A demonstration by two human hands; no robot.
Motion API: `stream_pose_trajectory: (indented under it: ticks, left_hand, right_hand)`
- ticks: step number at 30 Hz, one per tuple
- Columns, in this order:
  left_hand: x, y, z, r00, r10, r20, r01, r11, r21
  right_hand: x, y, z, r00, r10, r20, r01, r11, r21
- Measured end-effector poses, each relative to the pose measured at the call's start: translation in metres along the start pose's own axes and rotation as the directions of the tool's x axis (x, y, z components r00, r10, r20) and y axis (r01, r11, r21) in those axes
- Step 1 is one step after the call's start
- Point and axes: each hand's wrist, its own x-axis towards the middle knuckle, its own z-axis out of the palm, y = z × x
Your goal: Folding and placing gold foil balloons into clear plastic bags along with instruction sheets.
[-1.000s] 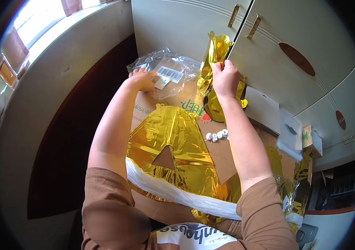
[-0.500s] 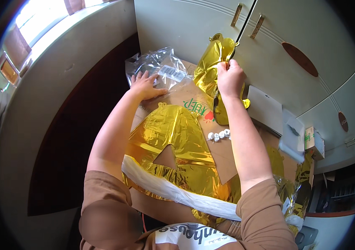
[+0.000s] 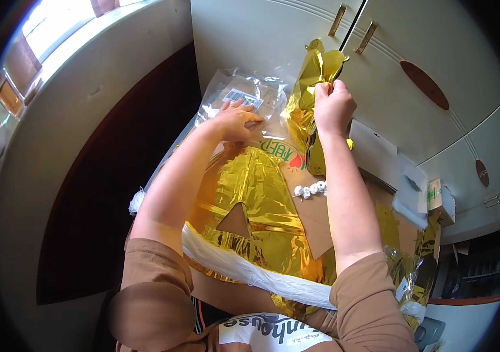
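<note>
My right hand (image 3: 335, 111) is closed around the upper part of a crumpled gold foil balloon (image 3: 301, 102), lifting it over the far side of the cardboard. To its left, my left hand (image 3: 236, 122) lies with fingers stretched out on a clear plastic bag (image 3: 212, 100) that carries a white label. Nearer to me a flat gold foil balloon shaped like the letter A (image 3: 256, 182) is spread on the cardboard (image 3: 314, 226). Across its near end runs a long hank of white string (image 3: 250, 273). Small white balls in a row (image 3: 310, 189) sit beside my right forearm.
Pale cabinet doors (image 3: 437, 41) stand at the back right, and a curved wall (image 3: 103, 88) at the left. On the right are a clear plastic tub (image 3: 412, 196), a small box (image 3: 441, 198), a grey flat panel (image 3: 373, 152) and more gold foil in clear wrapping (image 3: 405, 270).
My left hand has slid right and slightly nearer, and the clear bag has shifted right and flattened. My right hand has moved slightly right with the crumpled balloon.
</note>
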Motion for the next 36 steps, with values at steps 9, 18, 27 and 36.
stream_pose_trajectory:
  ticks: [9,18,27,36]
  left_hand:
    - [0.007,-0.035,0.024,0.967,-0.053,-0.251,-0.040,0.934,-0.355]
    - [-0.015,-0.025,0.026,0.853,0.063,-0.518,-0.092,0.995,-0.029]
    - [-0.035,-0.037,0.039,0.840,0.195,-0.506,-0.102,0.973,0.206]
    - [-0.083,0.033,0.027,0.942,-0.129,-0.309,0.126,0.992,-0.029]
  right_hand:
    - [-0.010,-0.007,0.021,0.993,-0.121,0.006,0.121,0.993,-0.006]
    - [-0.068,-0.066,0.101,0.845,-0.185,0.501,0.242,0.969,-0.050]
    - [-0.066,-0.024,0.078,0.623,-0.154,0.767,-0.051,0.971,0.235]
    - [-0.047,0.070,-0.004,0.620,-0.169,0.767,0.330,0.942,-0.059]
